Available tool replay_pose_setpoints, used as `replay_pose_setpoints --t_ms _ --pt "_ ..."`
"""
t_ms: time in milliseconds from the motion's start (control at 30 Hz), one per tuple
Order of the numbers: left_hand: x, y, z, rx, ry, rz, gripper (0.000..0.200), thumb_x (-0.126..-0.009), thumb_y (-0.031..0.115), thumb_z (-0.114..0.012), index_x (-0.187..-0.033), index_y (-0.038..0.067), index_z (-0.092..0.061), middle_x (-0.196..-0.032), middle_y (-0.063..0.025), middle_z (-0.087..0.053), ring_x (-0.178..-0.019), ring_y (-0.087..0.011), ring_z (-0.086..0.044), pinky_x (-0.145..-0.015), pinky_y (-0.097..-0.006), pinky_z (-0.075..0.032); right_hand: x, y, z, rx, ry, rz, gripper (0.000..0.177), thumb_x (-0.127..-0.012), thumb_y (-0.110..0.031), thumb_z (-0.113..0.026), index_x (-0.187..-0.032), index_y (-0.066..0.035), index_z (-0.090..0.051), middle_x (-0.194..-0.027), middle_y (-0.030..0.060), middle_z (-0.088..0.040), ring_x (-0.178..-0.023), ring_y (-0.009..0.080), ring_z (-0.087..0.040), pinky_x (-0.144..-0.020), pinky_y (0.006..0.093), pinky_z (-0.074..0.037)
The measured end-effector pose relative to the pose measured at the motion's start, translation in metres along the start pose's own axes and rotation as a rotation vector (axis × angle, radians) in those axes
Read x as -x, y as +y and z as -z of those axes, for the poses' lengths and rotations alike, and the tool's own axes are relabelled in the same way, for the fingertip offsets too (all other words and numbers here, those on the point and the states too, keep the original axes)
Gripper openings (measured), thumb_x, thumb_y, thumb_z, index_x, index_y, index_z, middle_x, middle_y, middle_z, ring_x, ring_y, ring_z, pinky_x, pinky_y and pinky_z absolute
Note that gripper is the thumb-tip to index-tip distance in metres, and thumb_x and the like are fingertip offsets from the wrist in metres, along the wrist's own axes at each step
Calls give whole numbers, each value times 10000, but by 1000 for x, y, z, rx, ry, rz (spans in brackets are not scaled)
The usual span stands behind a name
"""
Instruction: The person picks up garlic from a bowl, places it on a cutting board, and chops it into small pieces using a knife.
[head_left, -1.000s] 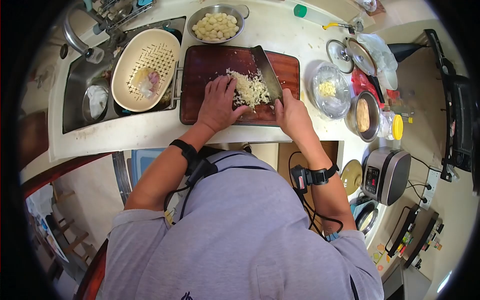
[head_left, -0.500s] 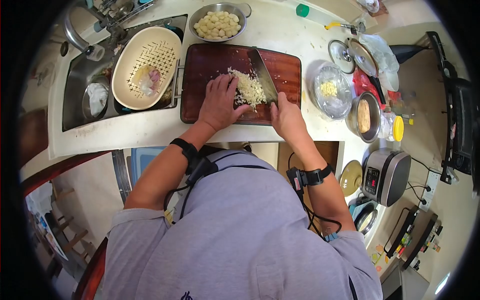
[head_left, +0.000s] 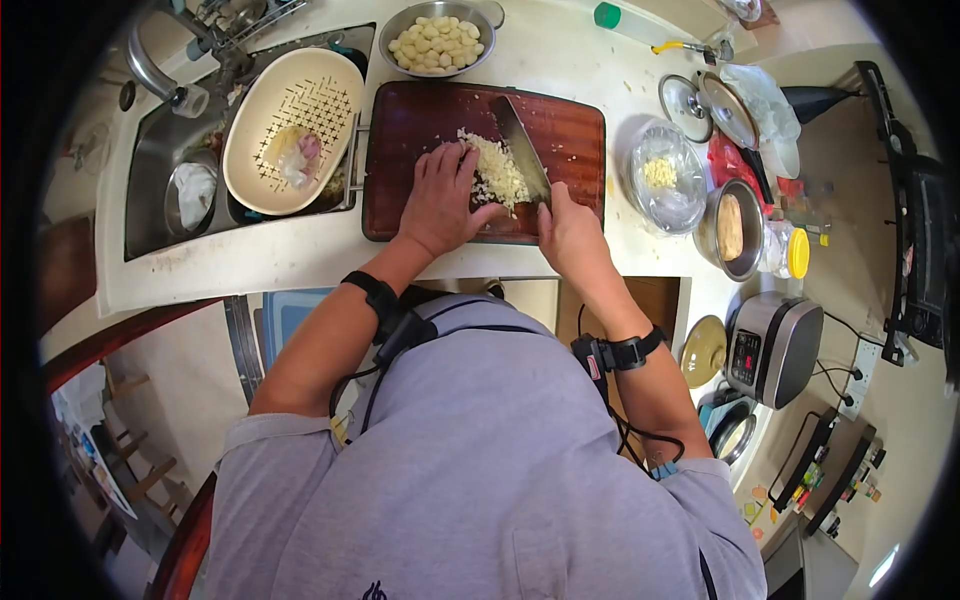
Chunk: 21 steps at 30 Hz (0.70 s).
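Observation:
My right hand (head_left: 574, 232) is wrapped round the handle of a kitchen knife (head_left: 522, 150). The broad blade points away from me along the right side of a pile of chopped garlic (head_left: 494, 172). On the pile's left lies my left hand (head_left: 438, 205), fingers stretched forward and thumb apart, its fingertips at the garlic's edge. Both hands are over a dark red-brown cutting board (head_left: 400, 120), where small bits of garlic are scattered. Behind the board stands a metal bowl (head_left: 388, 60) of whole peeled garlic cloves (head_left: 436, 44).
Left is a sink (head_left: 150, 225) with a cream colander (head_left: 240, 170) over it. On the right are a plastic-covered bowl (head_left: 672, 205) with chopped bits, a metal pot (head_left: 708, 235) holding a tan root-like piece, a yellow-lidded jar (head_left: 798, 253) and a rice cooker (head_left: 780, 350).
The knife blade has shifted slightly left, closer against the chopped garlic. My left hand stays almost in place, and the whole view has moved a little.

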<state>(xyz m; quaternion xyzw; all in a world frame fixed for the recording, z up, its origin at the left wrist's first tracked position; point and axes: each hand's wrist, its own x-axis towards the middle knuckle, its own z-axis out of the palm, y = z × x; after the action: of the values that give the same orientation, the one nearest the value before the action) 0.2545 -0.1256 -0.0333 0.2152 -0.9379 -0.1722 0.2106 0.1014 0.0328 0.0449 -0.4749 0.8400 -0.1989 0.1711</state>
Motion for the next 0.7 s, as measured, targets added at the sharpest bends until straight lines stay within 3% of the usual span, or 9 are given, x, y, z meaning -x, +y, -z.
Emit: replay_pose_setpoints --t_ms 333,700 --pt "-3 -2 0 -26 2 -6 883 -836 520 -822 -1465 -2 -487 -1413 -184 -489 -1381 -357 -435 -1183 -529 -324 -4 3 -3 -9 40 56 153 -1029 -116 -582 -1046 5 -489 -743 331 -661 -756 555 -664 -680 638 -513" --pt "-2 -2 -1 -10 12 -3 853 -845 478 -827 -1472 5 -495 -1431 -191 -485 -1365 -392 -440 -1185 -527 -323 0 -7 -2 -26 27 20 162 -1031 -121 -585 -1053 7 -488 -754 334 -659 -766 557 -660 -684 633 -509"
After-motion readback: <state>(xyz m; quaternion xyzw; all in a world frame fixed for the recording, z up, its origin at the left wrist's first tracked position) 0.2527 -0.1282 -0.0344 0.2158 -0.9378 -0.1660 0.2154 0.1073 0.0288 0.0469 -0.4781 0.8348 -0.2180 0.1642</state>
